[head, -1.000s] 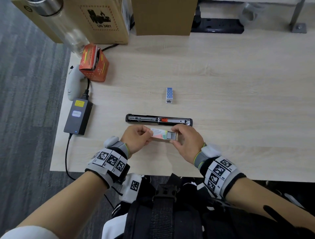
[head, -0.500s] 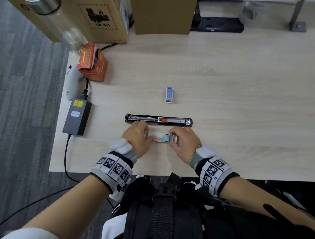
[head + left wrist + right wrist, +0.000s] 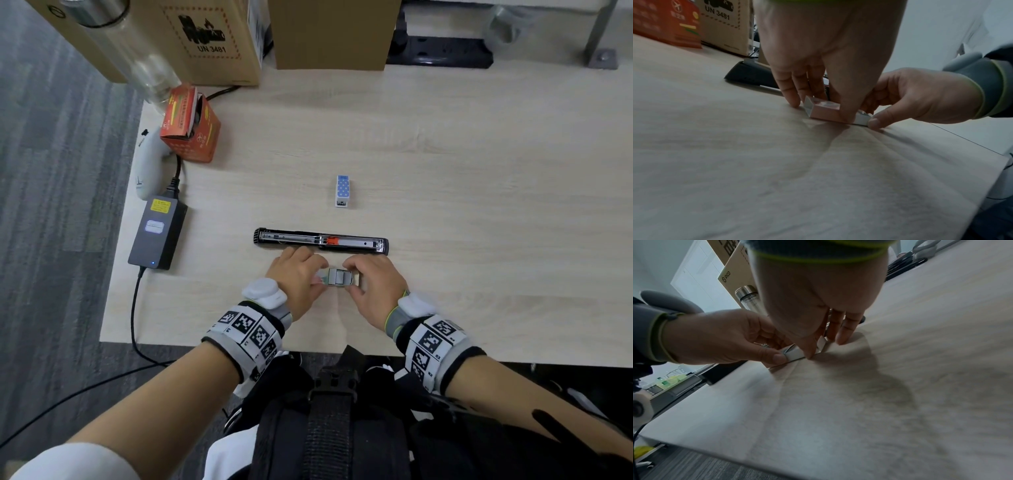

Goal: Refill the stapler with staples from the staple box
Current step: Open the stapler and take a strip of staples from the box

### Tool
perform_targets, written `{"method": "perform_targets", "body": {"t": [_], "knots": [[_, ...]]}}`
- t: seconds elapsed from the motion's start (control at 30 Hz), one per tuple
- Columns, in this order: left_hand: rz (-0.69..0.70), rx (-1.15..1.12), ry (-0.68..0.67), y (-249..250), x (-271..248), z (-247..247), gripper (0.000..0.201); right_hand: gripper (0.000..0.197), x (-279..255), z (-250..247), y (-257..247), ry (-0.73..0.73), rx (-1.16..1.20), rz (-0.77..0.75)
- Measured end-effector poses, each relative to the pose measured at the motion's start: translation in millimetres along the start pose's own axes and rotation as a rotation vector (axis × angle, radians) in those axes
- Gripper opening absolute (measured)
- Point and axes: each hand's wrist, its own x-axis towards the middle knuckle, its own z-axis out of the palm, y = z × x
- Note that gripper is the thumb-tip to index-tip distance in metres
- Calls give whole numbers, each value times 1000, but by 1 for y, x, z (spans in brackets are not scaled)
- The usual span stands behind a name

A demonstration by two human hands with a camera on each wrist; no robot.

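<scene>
The staple box (image 3: 337,277) lies on the table near its front edge, with grey staples showing in its drawn-out tray. My left hand (image 3: 317,279) pinches the box's pink sleeve (image 3: 824,108) from the left. My right hand (image 3: 354,280) pinches the white tray end (image 3: 861,119) from the right. In the right wrist view the box (image 3: 795,353) sits between my right thumb and the left hand (image 3: 725,337). The black stapler (image 3: 322,241) lies opened flat just beyond the hands, its staple channel and orange pusher facing up.
A small blue dotted item (image 3: 342,190) stands beyond the stapler. At the left are a black power adapter (image 3: 157,233) with its cable, an orange carton (image 3: 190,126) and a bottle (image 3: 137,51). Cardboard boxes (image 3: 329,31) line the back edge.
Both hands have lowered the staple box onto the table and drawn closer together. More of the grey staples in the tray now shows. The stapler has not moved.
</scene>
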Motion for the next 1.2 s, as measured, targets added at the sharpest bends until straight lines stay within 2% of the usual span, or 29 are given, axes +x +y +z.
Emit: {"method": "perform_targets", "body": {"t": [0.2, 0.5, 0.67, 1.03, 1.2], "knots": [[-2, -19, 9, -2, 1, 2, 35, 36, 2, -1, -7, 35, -18, -115], [-14, -24, 12, -2, 2, 1, 34, 35, 10, -1, -16, -4, 2, -62], [-23, -24, 17, -3, 2, 2, 33, 30, 9, -2, -17, -22, -59, -128], [-19, -39, 7, -2, 3, -1, 33, 30, 11, -3, -17, -38, -1, -100], [6, -24, -13, -4, 4, -1, 37, 28, 16, -14, -15, -87, 125, 5]]}}
